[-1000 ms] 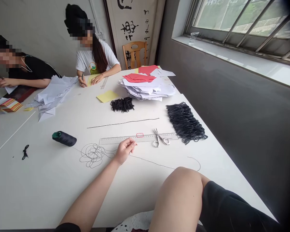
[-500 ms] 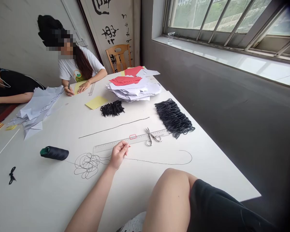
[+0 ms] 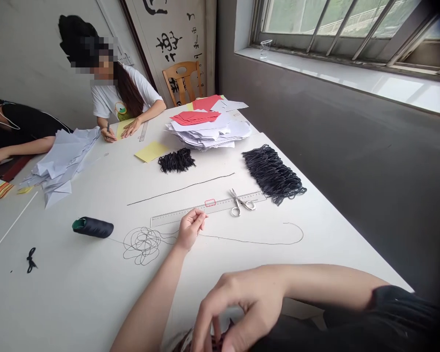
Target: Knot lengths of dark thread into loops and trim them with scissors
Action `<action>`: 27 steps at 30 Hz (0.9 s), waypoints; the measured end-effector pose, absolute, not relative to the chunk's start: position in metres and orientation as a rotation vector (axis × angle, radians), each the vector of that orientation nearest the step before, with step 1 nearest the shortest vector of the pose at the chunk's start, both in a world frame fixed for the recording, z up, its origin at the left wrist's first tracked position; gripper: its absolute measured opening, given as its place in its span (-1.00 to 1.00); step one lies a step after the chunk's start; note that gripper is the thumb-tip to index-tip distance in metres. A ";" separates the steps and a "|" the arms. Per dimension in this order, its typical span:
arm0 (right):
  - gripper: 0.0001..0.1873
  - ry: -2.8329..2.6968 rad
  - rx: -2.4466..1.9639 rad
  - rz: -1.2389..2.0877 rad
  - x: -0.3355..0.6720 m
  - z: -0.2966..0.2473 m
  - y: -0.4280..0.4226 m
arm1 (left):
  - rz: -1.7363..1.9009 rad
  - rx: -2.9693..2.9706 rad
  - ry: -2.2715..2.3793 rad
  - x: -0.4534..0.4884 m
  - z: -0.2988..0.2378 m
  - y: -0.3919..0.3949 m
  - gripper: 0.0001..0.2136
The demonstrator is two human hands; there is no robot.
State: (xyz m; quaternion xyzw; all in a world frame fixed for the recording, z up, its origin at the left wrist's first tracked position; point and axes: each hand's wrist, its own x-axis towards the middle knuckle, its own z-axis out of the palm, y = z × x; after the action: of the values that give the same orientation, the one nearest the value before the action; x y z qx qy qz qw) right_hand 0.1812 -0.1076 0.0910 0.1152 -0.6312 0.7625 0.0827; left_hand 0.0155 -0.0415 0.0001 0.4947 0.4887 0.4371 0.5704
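Note:
My left hand (image 3: 190, 227) rests on the white table (image 3: 77, 293) and pinches a black thread (image 3: 249, 241) just below a clear ruler (image 3: 176, 215). The thread runs left from my fingers through a loose tangle (image 3: 142, 243) to a dark spool (image 3: 92, 227). To the right it lies along the table and ends in a curve. My right hand (image 3: 242, 305) is at the near table edge, fingers curled downward over something dark that I cannot make out. Small scissors (image 3: 242, 202) lie on the ruler's right end.
A cut length of black thread (image 3: 179, 188) lies beyond the ruler. Two piles of black loops (image 3: 273, 173) (image 3: 176, 160) and a paper stack (image 3: 209, 132) sit farther back. Two people (image 3: 121, 98) (image 3: 14, 132) work at the far left with papers (image 3: 62, 159). The table edge runs along the right.
My right arm has swung down, and its hand has come into view at the near edge. My left hand keeps its pinch on the thread. The camera view has shifted slightly.

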 end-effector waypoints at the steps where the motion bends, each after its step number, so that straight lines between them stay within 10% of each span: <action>1: -0.53 -1.904 0.173 2.212 0.189 0.082 -0.104 | 1.029 1.168 1.143 0.015 0.000 -0.042 -0.72; 12: -0.61 -2.158 0.431 2.182 0.191 0.042 -0.144 | 1.050 1.189 1.090 0.015 -0.004 -0.041 -0.74; 20: -0.89 -2.325 -0.559 1.669 0.216 0.077 -0.115 | 1.078 1.160 1.054 0.016 -0.006 -0.042 -0.71; 27: -0.72 -2.305 -0.345 2.258 0.259 0.097 -0.113 | 1.067 1.186 1.037 0.017 -0.006 -0.043 -0.73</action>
State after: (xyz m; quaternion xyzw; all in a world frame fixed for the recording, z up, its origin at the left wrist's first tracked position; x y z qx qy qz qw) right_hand 0.2591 -0.1127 0.0968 -0.1061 -0.7095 0.6948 -0.0518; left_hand 0.0169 -0.0427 -0.0056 0.5076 0.4439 0.4566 0.5804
